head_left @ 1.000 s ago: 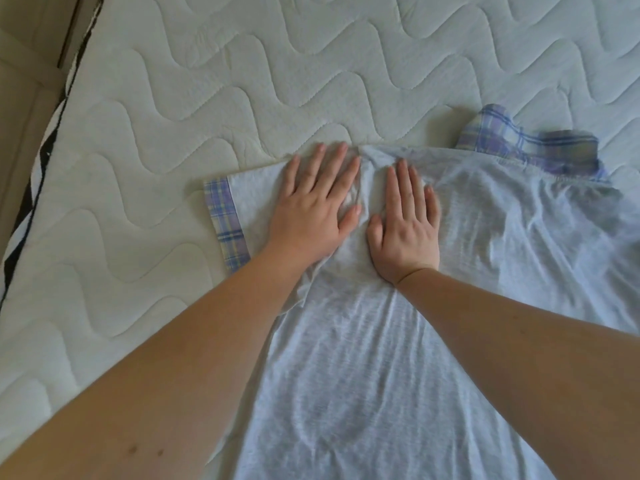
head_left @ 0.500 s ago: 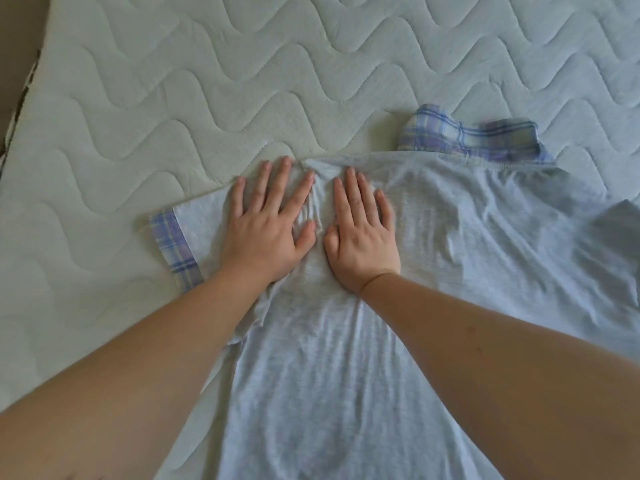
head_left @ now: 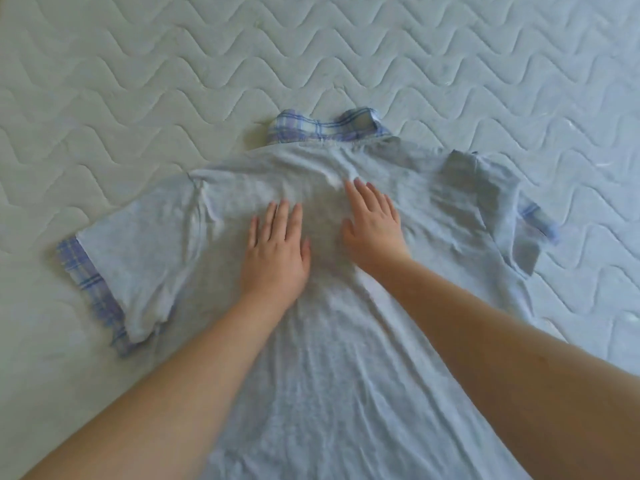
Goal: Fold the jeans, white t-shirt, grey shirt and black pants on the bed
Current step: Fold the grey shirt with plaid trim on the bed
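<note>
Quilted white mattress (head_left: 173,81) carries the grey cotton shirt with plaid collar and cuffs (head_left: 329,341), spread back-up before me. My left hand (head_left: 277,251) and right hand (head_left: 372,225) lie flat on it, fingers straight, gripping nothing. I should sweep outward evenly, flattening creases before folding sleeves.

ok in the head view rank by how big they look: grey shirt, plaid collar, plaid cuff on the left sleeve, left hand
1. Grey cotton shirt, by far the largest.
2. Left hand.
3. Blue plaid collar and blue plaid cuff on the left sleeve: they look alike in size, and the collar lies farther from the camera, so no ranking.
</note>
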The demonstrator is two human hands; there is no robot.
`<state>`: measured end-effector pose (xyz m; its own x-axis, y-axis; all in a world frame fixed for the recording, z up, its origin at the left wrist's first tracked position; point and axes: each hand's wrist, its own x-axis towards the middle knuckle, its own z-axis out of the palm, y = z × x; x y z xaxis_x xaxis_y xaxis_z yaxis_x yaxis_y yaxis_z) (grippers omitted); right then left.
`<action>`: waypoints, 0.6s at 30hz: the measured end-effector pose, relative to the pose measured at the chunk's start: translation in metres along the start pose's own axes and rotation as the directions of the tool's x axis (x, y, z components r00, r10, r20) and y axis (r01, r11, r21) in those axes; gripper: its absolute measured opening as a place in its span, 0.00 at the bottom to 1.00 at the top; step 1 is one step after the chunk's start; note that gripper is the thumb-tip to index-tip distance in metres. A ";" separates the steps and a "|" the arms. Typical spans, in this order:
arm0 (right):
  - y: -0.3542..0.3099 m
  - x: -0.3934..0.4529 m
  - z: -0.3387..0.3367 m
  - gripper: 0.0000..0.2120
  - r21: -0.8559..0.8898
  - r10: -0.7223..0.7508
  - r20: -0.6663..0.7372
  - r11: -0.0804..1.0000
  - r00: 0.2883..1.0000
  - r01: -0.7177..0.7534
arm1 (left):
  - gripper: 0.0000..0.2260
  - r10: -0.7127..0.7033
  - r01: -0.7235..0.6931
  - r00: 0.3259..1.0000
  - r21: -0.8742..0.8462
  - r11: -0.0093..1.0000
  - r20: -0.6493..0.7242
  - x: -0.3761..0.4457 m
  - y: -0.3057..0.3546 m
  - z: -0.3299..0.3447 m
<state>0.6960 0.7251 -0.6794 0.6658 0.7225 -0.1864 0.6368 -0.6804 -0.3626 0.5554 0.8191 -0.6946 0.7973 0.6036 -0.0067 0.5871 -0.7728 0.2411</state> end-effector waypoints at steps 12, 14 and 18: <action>0.193 -0.071 -0.070 0.23 0.131 0.266 -0.240 0.962 0.934 -0.241 | 0.26 0.362 -0.359 0.927 -0.047 0.932 0.103 0.076 0.213 0.082; 0.212 -0.061 -0.076 0.25 0.184 0.361 -0.235 0.928 0.902 -0.324 | 0.27 0.323 -0.323 0.943 -0.010 0.946 0.080 0.083 0.224 0.094; 0.242 -0.034 -0.078 0.26 0.274 0.522 -0.143 0.837 0.841 -0.474 | 0.28 0.319 -0.319 0.948 0.040 0.947 0.006 0.082 0.223 0.110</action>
<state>0.8572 0.5263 -0.6895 0.9479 0.2343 -0.2157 0.1111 -0.8780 -0.4656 0.7675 0.6747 -0.7477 0.9438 0.3240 0.0650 0.3069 -0.9322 0.1917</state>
